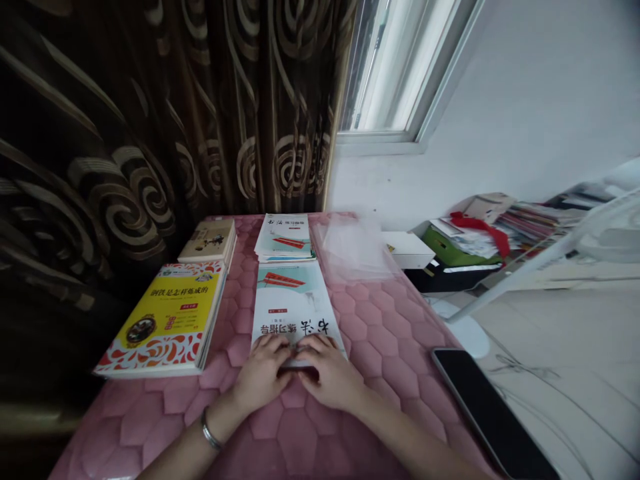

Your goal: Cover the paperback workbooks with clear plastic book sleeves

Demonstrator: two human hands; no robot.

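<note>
A white calligraphy workbook [290, 293] with a red-orange picture lies before me on the pink tabletop, its title upside down to me. Both hands are at its near edge, side by side. The fingers of my left hand [265, 370] are bent over the left part of that edge, thumb pointing inward. My right hand [327, 370] grips the right part the same way, and the two thumbs almost meet. A metal bracelet [210, 430] circles my left wrist. Just beyond the workbook's far end, a small stack of similar workbooks [285, 237] lies with titles the right way up.
At left lie a stack with a yellow-covered book [175, 310] on top and smaller tan books [207, 240] behind it. Clear plastic sheets [357, 247] spread at back right. A black-screened phone [493, 413] rests by the right edge. A white fan stand [465, 333] and paper-filled boxes [460, 250] stand beyond.
</note>
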